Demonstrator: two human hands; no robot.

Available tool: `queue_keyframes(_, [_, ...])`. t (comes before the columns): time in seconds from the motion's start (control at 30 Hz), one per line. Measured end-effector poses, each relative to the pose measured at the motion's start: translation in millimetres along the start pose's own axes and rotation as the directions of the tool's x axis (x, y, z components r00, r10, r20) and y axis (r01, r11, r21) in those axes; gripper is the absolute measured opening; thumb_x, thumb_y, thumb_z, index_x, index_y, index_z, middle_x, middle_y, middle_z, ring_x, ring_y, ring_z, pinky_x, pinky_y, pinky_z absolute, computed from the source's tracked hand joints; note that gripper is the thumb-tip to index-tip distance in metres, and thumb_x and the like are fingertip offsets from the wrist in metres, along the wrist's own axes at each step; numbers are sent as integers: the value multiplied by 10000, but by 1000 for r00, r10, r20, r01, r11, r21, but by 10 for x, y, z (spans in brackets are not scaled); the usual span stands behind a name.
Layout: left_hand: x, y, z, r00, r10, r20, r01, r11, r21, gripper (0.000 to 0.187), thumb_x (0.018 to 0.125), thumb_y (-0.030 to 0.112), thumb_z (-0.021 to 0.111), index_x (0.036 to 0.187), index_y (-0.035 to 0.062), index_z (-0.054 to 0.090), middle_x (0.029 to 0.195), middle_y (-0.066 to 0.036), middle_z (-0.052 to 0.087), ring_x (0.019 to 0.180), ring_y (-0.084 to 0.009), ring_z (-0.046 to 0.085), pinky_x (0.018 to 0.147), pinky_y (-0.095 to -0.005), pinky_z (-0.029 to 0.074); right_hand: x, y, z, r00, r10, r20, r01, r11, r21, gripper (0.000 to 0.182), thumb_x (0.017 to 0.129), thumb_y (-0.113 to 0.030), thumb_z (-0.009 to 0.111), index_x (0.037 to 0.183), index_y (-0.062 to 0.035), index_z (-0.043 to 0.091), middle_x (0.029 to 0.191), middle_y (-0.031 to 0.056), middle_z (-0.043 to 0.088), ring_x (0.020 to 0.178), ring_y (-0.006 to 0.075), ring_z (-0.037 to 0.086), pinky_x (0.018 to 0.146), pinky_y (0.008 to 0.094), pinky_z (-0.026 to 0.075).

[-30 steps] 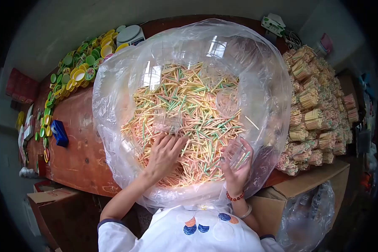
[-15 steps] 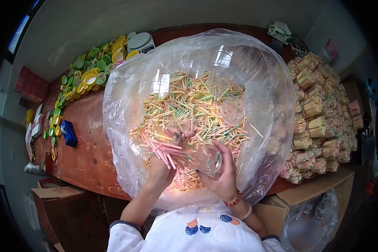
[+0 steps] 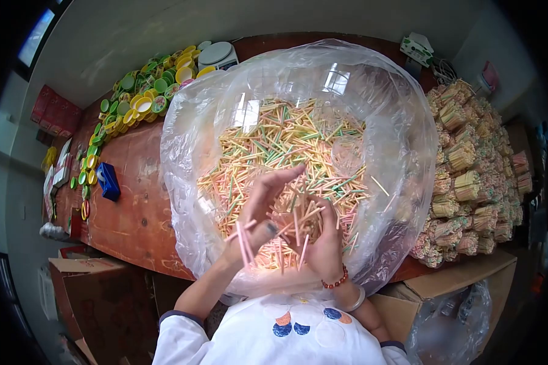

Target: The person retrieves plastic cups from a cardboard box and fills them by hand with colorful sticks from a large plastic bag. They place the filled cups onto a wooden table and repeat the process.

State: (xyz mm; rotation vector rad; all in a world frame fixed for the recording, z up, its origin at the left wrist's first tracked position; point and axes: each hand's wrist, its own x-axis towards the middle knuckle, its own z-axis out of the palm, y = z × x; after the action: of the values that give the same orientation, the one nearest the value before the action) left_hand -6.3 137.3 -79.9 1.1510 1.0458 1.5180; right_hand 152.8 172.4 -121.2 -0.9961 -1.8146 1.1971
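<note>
My left hand (image 3: pixel 257 210) is beside the mouth of a clear plastic jar, its fingers stretched out and apart. Loose thin pastel sticks (image 3: pixel 298 226) lie between my two hands at the jar, several tilted or falling. A few pink sticks (image 3: pixel 244 244) hang by the left wrist. Around the jar, mostly hidden behind the sticks, curl the fingers of my right hand (image 3: pixel 327 240). Beneath both hands a large clear plastic bag (image 3: pixel 186 152) holds a heap of pink, yellow and green sticks (image 3: pixel 274 137).
Bundled sticks (image 3: pixel 469 182) are piled at the right. Yellow and green lids (image 3: pixel 141 103) spread along the left, near a white scale (image 3: pixel 218 56) and a blue tape dispenser (image 3: pixel 108 181). Cardboard boxes (image 3: pixel 106 298) stand below the red-brown table (image 3: pixel 137 213).
My left hand has moved right to the jar and unfolded from its bunch of sticks, which now scatter at the jar. My right hand stays around the jar. The view has shifted slightly.
</note>
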Motion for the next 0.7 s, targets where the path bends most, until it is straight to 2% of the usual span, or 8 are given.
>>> queue_keyframes(0.07, [-100,140,-182,988,-40,-150,45,999,25,866,949,699,538,1465,15,416,1559,-219,434,1496,-318,376,1258,-452,244,64,116,-83,991,100,89,-106,992,65,740,712,-56,913,1337,-40,517,1143,67,633,1019,180,669,862,326,571])
queue_keyframes(0.1, [-221,160,-398,995,-75,-59,84,982,167,783,964,520,629,1514,23,377,1546,-196,451,1472,-322,404,1243,-456,271,64,143,-95,996,83,29,-88,966,242,701,697,-23,897,1312,-50,561,1095,95,648,993,209,671,828,339,564])
queue_keyframes(0.17, [-418,161,-694,944,-223,245,-42,652,757,764,910,332,726,1531,53,380,1552,-179,438,1460,-317,406,1227,-463,296,78,-34,-250,979,205,15,-198,924,326,709,699,51,863,1324,-50,543,1112,87,648,981,176,664,831,300,575])
queue_keyframes(0.27, [-670,-214,-583,912,-350,211,-186,106,977,873,782,91,679,1585,55,341,1576,-168,420,1494,-307,360,1244,-459,245,86,97,-314,980,201,-8,-184,913,365,756,702,89,843,1361,-40,496,1115,58,617,983,154,650,852,287,579])
queue_keyframes(0.4, [-526,-784,-681,964,-122,234,-236,-3,972,877,782,139,644,1592,43,320,1591,-145,413,1508,-270,352,1247,-513,196,40,189,-297,984,179,6,-170,920,354,804,759,89,813,1456,-14,426,1188,92,585,1041,183,623,865,312,565])
queue_keyframes(0.47, [-304,-1147,-687,920,220,325,-259,-281,924,510,837,209,636,1329,91,573,1345,-72,584,1344,-216,504,1222,-490,263,28,384,-294,992,122,35,-126,933,338,797,798,74,784,1490,-13,400,1260,90,565,1074,173,595,897,317,552])
queue_keyframes(0.57, [-144,-1243,-672,887,320,334,-284,-194,939,186,858,191,638,1026,113,654,1087,-11,669,1105,-209,595,1164,-502,351,248,482,182,966,54,255,-143,928,344,781,828,48,766,1508,-20,386,1314,79,544,1087,154,575,919,303,537])
queue_keyframes(0.7, [-155,-1290,-706,888,256,383,-351,-161,922,153,811,248,670,786,103,712,882,-37,707,1031,-221,611,1033,-489,403,480,382,617,888,61,456,-260,884,388,776,838,25,763,1513,-21,382,1329,84,539,1097,154,573,924,304,536])
